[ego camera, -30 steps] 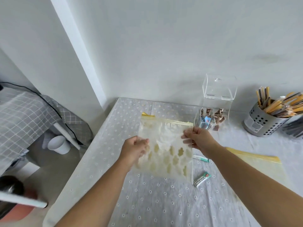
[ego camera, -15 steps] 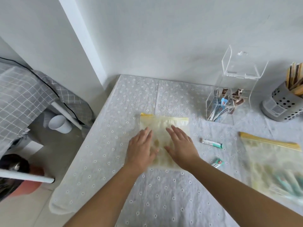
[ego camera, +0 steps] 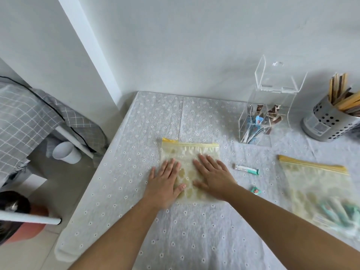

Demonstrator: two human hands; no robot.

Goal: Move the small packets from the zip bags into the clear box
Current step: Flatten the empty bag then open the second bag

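Both hands press flat: left hand (ego camera: 165, 182) and right hand (ego camera: 213, 177), fingers straight and spread, palms down on the near zip bag (ego camera: 190, 151) lying on the tablecloth (ego camera: 194, 230). Nothing is pinched. The bag under my palms looks flat and empty to me: thin soft film, light and slippery, likely to slide on the cloth if I push sideways.

The second zip bag (ego camera: 315, 184) lies well to the right of my right hand, with teal packets blurred in its near end. It looks floppy, so I'd take it by the stiffer yellow zip strip. The long packet (ego camera: 246, 169) lies loose just right of my right hand, and the short packet (ego camera: 255, 190) sits by that wrist. Both look light and a bit stiff, so I'd pinch them mid-length. The clear box (ego camera: 259, 123) stands beyond them, lid up, some packets inside, apart from both hands.
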